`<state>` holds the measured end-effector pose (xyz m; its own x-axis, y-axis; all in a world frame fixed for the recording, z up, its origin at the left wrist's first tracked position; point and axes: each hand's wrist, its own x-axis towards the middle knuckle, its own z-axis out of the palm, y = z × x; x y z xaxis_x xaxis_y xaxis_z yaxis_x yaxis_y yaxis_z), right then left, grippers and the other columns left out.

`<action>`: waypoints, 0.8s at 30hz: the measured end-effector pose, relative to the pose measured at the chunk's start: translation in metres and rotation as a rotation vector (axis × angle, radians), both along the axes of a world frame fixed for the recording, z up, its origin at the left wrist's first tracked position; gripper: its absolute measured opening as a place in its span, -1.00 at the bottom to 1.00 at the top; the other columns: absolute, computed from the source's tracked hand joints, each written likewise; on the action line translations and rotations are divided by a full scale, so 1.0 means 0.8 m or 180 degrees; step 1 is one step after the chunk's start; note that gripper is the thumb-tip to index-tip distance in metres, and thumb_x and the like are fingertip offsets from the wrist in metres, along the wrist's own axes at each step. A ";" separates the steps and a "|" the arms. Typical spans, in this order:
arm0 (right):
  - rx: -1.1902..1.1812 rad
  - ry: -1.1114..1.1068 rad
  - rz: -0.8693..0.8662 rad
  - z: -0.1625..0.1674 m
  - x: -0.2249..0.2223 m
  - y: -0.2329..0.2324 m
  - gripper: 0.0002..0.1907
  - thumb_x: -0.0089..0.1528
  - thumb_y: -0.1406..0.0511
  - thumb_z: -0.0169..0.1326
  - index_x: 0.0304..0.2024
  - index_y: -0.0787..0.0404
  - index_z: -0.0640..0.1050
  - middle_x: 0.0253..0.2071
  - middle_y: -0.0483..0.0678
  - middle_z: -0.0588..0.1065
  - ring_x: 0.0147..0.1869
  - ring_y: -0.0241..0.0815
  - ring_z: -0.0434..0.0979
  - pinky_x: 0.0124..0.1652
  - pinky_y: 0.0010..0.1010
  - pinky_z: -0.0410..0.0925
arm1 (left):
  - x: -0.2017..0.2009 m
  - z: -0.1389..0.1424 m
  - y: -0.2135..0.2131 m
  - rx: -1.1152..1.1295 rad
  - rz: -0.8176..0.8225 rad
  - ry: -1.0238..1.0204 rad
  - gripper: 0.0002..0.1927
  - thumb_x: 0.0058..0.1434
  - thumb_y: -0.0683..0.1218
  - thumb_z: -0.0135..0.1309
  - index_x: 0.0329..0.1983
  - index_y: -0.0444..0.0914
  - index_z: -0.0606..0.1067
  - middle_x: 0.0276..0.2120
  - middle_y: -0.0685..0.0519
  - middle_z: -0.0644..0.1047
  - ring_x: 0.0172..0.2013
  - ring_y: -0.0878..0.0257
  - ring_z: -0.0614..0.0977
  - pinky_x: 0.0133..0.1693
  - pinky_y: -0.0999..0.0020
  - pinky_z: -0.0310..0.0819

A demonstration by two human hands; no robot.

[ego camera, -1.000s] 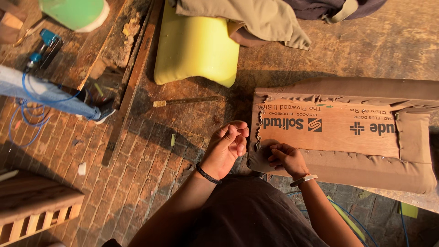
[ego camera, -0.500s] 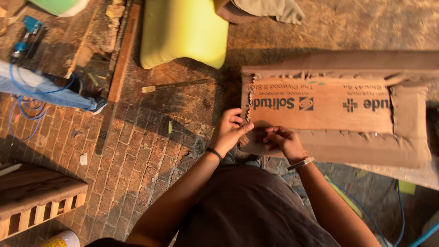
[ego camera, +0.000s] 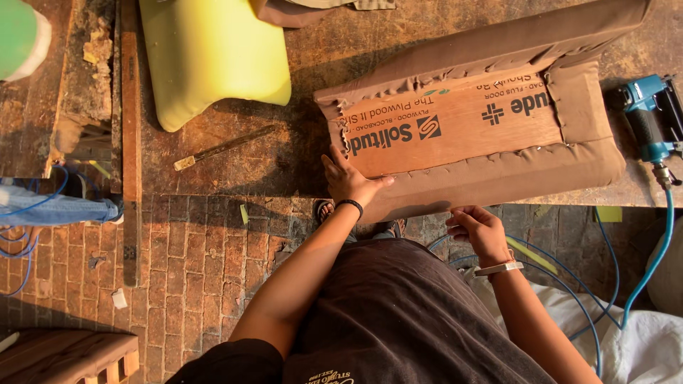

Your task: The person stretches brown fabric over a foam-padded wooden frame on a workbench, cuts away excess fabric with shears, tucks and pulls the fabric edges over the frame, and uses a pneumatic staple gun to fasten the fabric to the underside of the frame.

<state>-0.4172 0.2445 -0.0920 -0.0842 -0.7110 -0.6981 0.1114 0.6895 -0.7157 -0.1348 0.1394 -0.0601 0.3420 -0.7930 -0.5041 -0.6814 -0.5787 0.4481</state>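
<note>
A plywood panel wrapped in brown fabric (ego camera: 498, 174) lies upside down on the worn workbench (ego camera: 299, 156), its bare wood back (ego camera: 455, 124) facing up. My left hand (ego camera: 350, 181) rests flat on the panel's near left corner, fingers spread over the folded fabric edge. My right hand (ego camera: 480, 231) sits just below the panel's front edge, fingers curled near the fabric; what it holds, if anything, is hidden. A dark band is on my left wrist, a pale one on my right.
A yellow foam block (ego camera: 213, 57) lies at the back of the bench, a flat metal tool (ego camera: 224, 148) beside it. A blue pneumatic stapler (ego camera: 647, 117) with a blue hose (ego camera: 658, 242) sits at the right. Another person's leg (ego camera: 57, 206) stands on the brick floor at the left.
The panel has turned and slid right on the bench. My hands came apart: the left now presses flat on the corner, the right dropped below the front edge.
</note>
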 end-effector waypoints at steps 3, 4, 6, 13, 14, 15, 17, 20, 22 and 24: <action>-0.0034 -0.0065 0.0069 0.002 0.007 0.002 -0.80 0.33 0.29 0.05 -0.07 0.27 0.59 -0.27 -0.03 0.62 -0.28 -0.24 0.61 -0.26 -0.44 0.43 | 0.006 0.005 -0.007 0.0068 0.0277 0.0414 0.67 -0.34 0.18 0.57 0.55 -0.07 -0.45 0.50 -0.29 -0.14 0.36 -0.20 0.28 0.17 0.03 0.44; -0.0058 -0.0107 0.0119 0.003 0.011 0.000 -0.80 0.33 0.29 0.05 -0.07 0.27 0.59 -0.28 -0.03 0.62 -0.28 -0.24 0.61 -0.26 -0.44 0.44 | 0.009 0.005 -0.010 0.0034 0.0312 0.0452 0.68 -0.34 0.16 0.57 0.56 -0.07 -0.47 0.49 -0.30 -0.08 0.32 -0.18 0.35 0.13 0.07 0.50; -0.0099 -0.0087 0.0267 0.004 0.019 -0.008 -0.80 0.33 0.30 0.05 -0.07 0.26 0.59 -0.27 -0.04 0.62 -0.27 -0.26 0.61 -0.26 -0.45 0.42 | 0.015 0.002 -0.012 -0.0046 0.0283 0.0492 0.65 -0.30 0.10 0.56 0.56 -0.06 -0.47 0.47 -0.30 -0.02 0.27 -0.13 0.45 0.06 0.12 0.58; -0.0319 -0.0166 0.0475 0.010 0.033 -0.035 -0.81 0.34 0.30 0.05 -0.07 0.27 0.58 -0.27 -0.04 0.61 -0.25 -0.27 0.60 -0.26 -0.44 0.40 | 0.034 -0.026 -0.005 -0.0244 0.0012 0.0697 0.49 -0.14 -0.05 0.49 0.55 -0.02 -0.43 0.47 -0.19 0.04 0.26 -0.07 0.46 0.09 0.15 0.55; -0.0342 -0.0155 0.0476 0.012 0.033 -0.037 -0.81 0.34 0.30 0.06 -0.07 0.27 0.58 -0.27 -0.05 0.61 -0.25 -0.27 0.60 -0.25 -0.45 0.41 | 0.036 -0.031 -0.003 -0.0238 -0.0013 0.0743 0.47 -0.12 -0.07 0.47 0.55 -0.02 -0.43 0.46 -0.17 0.06 0.26 -0.07 0.46 0.10 0.16 0.55; -0.0366 -0.0144 0.0477 0.014 0.034 -0.040 -0.81 0.34 0.31 0.06 -0.07 0.28 0.58 -0.26 -0.05 0.61 -0.25 -0.27 0.60 -0.25 -0.45 0.41 | 0.038 -0.036 0.000 -0.0333 -0.0113 0.0712 0.44 -0.08 -0.09 0.46 0.55 -0.02 -0.41 0.48 -0.18 0.03 0.28 -0.09 0.43 0.11 0.14 0.54; -0.0387 -0.0138 0.0475 0.018 0.036 -0.043 -0.81 0.34 0.31 0.06 -0.07 0.28 0.58 -0.26 -0.05 0.60 -0.24 -0.27 0.60 -0.24 -0.45 0.41 | 0.044 -0.043 0.005 -0.0526 -0.0319 0.0644 0.38 -0.02 -0.11 0.45 0.55 -0.01 -0.38 0.50 -0.21 -0.03 0.33 -0.12 0.37 0.13 0.11 0.50; -0.0360 -0.0081 0.0476 0.025 0.039 -0.046 -0.80 0.33 0.30 0.06 -0.06 0.26 0.59 -0.27 -0.04 0.60 -0.24 -0.26 0.61 -0.24 -0.44 0.41 | 0.053 -0.044 0.016 -0.1299 -0.0678 0.0569 0.41 -0.02 -0.21 0.49 0.52 -0.11 -0.40 0.47 -0.29 -0.07 0.39 -0.25 0.19 0.24 -0.02 0.23; -0.0328 0.0034 0.0496 0.027 0.041 -0.046 -0.79 0.33 0.29 0.06 -0.06 0.25 0.59 -0.27 -0.04 0.61 -0.24 -0.25 0.62 -0.24 -0.43 0.43 | 0.063 -0.041 0.024 -0.0533 -0.0265 0.1069 0.22 0.07 -0.24 0.20 0.57 -0.06 -0.37 0.52 -0.18 -0.01 0.29 -0.12 0.43 0.09 0.08 0.50; -0.0333 0.0002 0.0484 0.028 0.041 -0.044 -0.79 0.33 0.29 0.06 -0.06 0.26 0.59 -0.27 -0.05 0.62 -0.23 -0.25 0.62 -0.23 -0.43 0.44 | 0.072 -0.039 0.034 -0.0235 -0.0083 0.1292 0.13 0.12 -0.28 0.08 0.58 -0.05 -0.34 0.53 -0.16 0.02 0.26 -0.05 0.49 0.06 0.16 0.59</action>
